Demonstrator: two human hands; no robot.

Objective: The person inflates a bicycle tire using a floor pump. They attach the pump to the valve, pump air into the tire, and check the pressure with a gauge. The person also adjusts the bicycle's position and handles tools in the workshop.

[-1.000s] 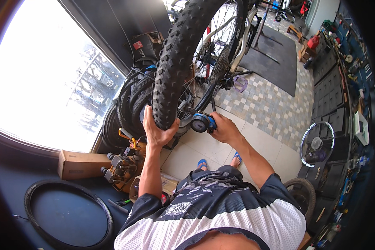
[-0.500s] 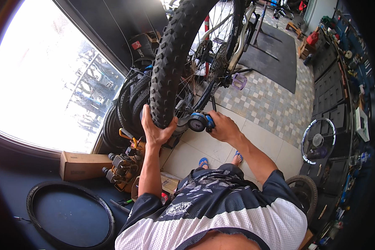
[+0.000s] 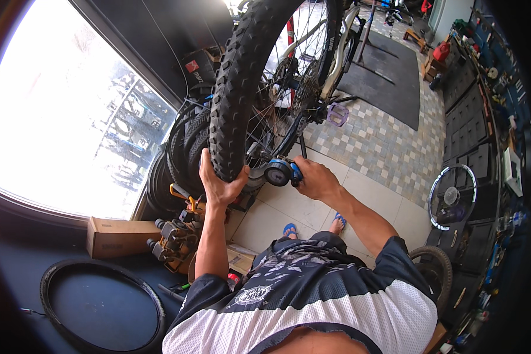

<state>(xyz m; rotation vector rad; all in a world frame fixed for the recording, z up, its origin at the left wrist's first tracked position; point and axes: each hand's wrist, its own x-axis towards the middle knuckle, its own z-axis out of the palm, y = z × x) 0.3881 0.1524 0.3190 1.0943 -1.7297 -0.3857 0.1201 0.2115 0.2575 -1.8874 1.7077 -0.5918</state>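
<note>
Reference direction: twelve o'clock lies straight ahead of the person I am watching. The bicycle wheel with the wide, black, knobbed rubber tyre (image 3: pixel 235 88) stands at eleven o'clock, its nearest end between the person's hands.

Left hand (image 3: pixel 221 190): gripping the nearest end of the tyre, fingers along the nine o'clock side, thumb on the three o'clock side.

Right hand (image 3: pixel 317 180): closed around the handle of a blue-and-black handheld tool with a round black dial (image 3: pixel 277 174). The tool sits at two o'clock from the left hand, just beside the wheel. I cannot tell whether it is connected to the wheel.

Adjacent parts: a translucent purple platform pedal (image 3: pixel 337 115) lies between one and two o'clock from the tool. A stack of black rubber tyres (image 3: pixel 196 141) stands at eleven o'clock, just beyond the left hand.

Surroundings: a brown cardboard box (image 3: pixel 124 237) rests at ten o'clock, a flat dark grey mat (image 3: pixel 389 88) lies at one, and a black-and-white bicycle rim (image 3: pixel 434 200) stands at two.
</note>
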